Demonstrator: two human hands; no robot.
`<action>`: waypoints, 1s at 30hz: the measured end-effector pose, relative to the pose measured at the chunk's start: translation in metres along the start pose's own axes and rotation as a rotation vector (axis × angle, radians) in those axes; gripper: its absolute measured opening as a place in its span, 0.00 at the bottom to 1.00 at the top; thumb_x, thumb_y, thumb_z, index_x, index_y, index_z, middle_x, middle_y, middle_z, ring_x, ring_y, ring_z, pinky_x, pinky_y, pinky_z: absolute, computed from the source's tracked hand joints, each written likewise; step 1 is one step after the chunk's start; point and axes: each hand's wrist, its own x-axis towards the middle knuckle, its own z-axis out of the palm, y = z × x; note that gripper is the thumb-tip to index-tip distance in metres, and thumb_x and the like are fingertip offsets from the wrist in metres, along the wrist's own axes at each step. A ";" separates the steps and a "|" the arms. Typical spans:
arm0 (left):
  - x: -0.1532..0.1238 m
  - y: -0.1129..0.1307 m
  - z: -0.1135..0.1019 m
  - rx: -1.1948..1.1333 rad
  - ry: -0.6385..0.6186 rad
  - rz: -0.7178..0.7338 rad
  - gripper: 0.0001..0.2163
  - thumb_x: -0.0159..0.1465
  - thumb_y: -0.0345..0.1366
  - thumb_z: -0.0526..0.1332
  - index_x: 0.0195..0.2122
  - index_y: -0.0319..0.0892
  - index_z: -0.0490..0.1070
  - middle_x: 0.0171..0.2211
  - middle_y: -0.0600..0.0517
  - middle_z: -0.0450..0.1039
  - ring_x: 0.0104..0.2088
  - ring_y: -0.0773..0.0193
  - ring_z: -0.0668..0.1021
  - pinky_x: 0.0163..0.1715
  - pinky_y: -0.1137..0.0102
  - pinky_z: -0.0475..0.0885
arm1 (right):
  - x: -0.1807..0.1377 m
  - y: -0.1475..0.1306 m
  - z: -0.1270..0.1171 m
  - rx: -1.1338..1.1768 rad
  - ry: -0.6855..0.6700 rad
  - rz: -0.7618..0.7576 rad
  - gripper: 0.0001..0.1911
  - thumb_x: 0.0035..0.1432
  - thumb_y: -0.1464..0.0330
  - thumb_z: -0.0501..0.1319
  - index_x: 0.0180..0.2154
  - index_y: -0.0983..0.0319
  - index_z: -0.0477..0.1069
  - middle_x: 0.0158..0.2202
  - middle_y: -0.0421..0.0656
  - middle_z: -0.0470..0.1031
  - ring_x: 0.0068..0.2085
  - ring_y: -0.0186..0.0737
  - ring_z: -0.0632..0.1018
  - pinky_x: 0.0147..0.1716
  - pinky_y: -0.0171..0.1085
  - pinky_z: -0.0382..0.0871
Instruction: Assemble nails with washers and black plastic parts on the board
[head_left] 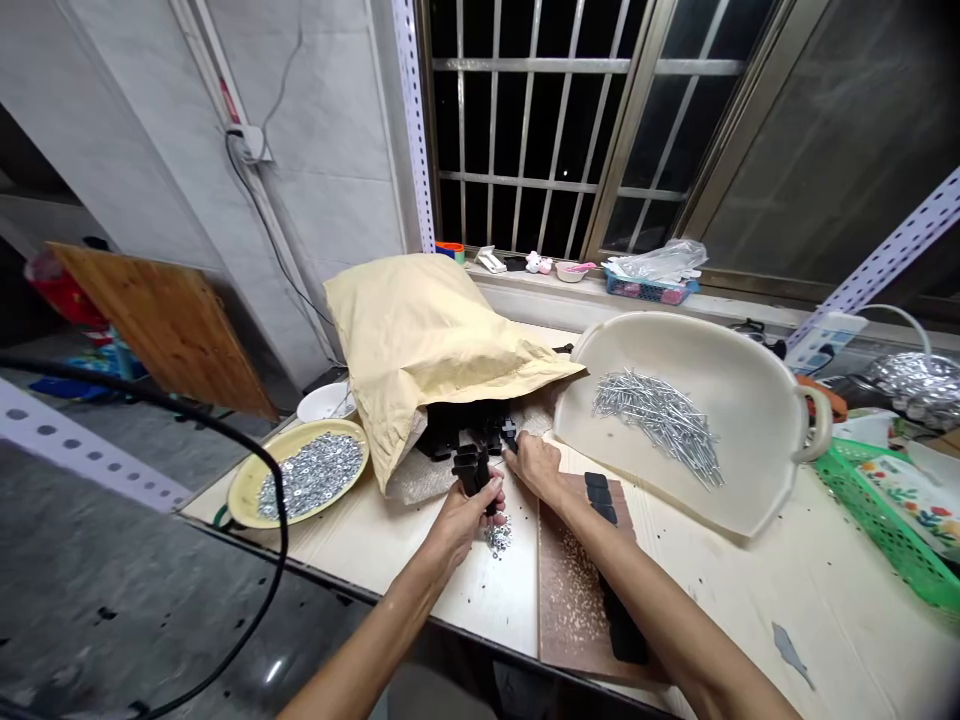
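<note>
Fingers of the left hand (457,520) pinch a black plastic part (472,470) over a small heap of nuts (498,537) near the front edge of the worktop (750,590). The right hand (536,467) touches the black parts (450,435) at the mouth of the bag (420,340), grip unclear. Few pieces (600,490) line the brown board (570,590); most seemingly remain.

Two hands (461,515), one sack (420,330), one dustpan (757,400).

Black plastic part (471,468), upright, just before paper bag (420,340) mouth
</note>
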 end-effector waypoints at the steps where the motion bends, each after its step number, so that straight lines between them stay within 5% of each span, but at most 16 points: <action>1: 0.003 0.001 0.001 -0.004 0.005 0.003 0.19 0.48 0.43 0.70 0.37 0.38 0.69 0.23 0.54 0.68 0.24 0.69 0.73 0.22 0.74 0.71 | 0.002 0.000 -0.001 -0.007 -0.006 0.005 0.16 0.58 0.60 0.55 0.40 0.66 0.71 0.39 0.54 0.75 0.43 0.49 0.76 0.40 0.42 0.63; 7: 0.018 0.005 0.011 -0.048 0.044 -0.004 0.20 0.48 0.43 0.70 0.39 0.38 0.71 0.23 0.55 0.68 0.23 0.70 0.72 0.23 0.74 0.71 | -0.006 0.014 -0.038 -0.023 -0.005 0.023 0.13 0.57 0.62 0.55 0.36 0.63 0.73 0.34 0.50 0.76 0.39 0.45 0.76 0.35 0.37 0.63; 11: 0.028 0.000 0.031 -0.166 -0.012 -0.025 0.21 0.49 0.43 0.70 0.41 0.38 0.72 0.26 0.52 0.72 0.27 0.67 0.74 0.28 0.70 0.73 | -0.036 0.023 -0.051 0.217 0.125 -0.243 0.15 0.60 0.62 0.51 0.42 0.61 0.70 0.30 0.43 0.74 0.32 0.39 0.74 0.32 0.35 0.64; 18: 0.044 -0.012 0.053 -0.265 -0.179 -0.040 0.22 0.45 0.36 0.73 0.42 0.37 0.74 0.40 0.45 0.76 0.41 0.58 0.77 0.39 0.67 0.72 | -0.065 0.033 -0.045 0.450 0.240 -0.493 0.24 0.54 0.77 0.50 0.52 0.61 0.66 0.43 0.46 0.69 0.45 0.39 0.71 0.45 0.37 0.66; 21: 0.054 -0.013 0.052 -0.229 -0.159 -0.009 0.20 0.44 0.35 0.73 0.39 0.37 0.75 0.38 0.46 0.77 0.37 0.61 0.78 0.36 0.69 0.73 | -0.056 0.045 -0.048 0.527 0.169 -0.524 0.23 0.54 0.76 0.51 0.51 0.60 0.67 0.42 0.45 0.68 0.44 0.37 0.72 0.43 0.36 0.68; 24: 0.066 -0.010 0.048 -0.189 -0.064 0.078 0.18 0.46 0.38 0.71 0.37 0.36 0.74 0.35 0.46 0.77 0.32 0.63 0.78 0.31 0.70 0.74 | -0.032 0.056 -0.050 0.517 0.226 -0.397 0.18 0.59 0.72 0.50 0.48 0.63 0.70 0.42 0.46 0.68 0.42 0.36 0.72 0.40 0.34 0.68; 30: 0.075 -0.005 0.043 -0.077 0.016 0.208 0.16 0.45 0.39 0.71 0.32 0.36 0.74 0.29 0.48 0.77 0.32 0.62 0.79 0.37 0.67 0.74 | 0.025 0.046 -0.023 0.011 0.119 -0.250 0.12 0.61 0.66 0.52 0.42 0.62 0.71 0.41 0.47 0.70 0.44 0.40 0.71 0.42 0.35 0.64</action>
